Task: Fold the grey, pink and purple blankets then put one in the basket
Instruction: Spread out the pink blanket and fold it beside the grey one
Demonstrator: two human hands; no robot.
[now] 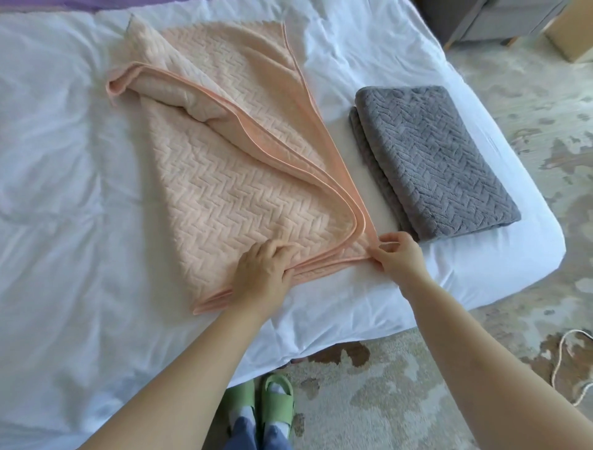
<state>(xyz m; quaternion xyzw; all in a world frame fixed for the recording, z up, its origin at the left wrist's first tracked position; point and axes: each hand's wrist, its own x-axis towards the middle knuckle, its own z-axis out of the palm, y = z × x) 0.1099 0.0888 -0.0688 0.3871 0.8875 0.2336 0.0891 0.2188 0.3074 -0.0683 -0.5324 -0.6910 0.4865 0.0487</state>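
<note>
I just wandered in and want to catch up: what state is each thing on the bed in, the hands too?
pink blanket: partly folded, edges not lined up.
grey blanket: folded into a neat rectangle, lying apart from the pink one.
purple blanket: only a strip shows; state unclear.
left hand: grips the pink blanket's near edge.
right hand: pinches the pink blanket's corner.
bed: covered in a rumpled white sheet.

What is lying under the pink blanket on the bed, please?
Only the white sheet shows around the pink blanket; its own folded layers lie beneath the top one. Anything else under it is covered.
</note>
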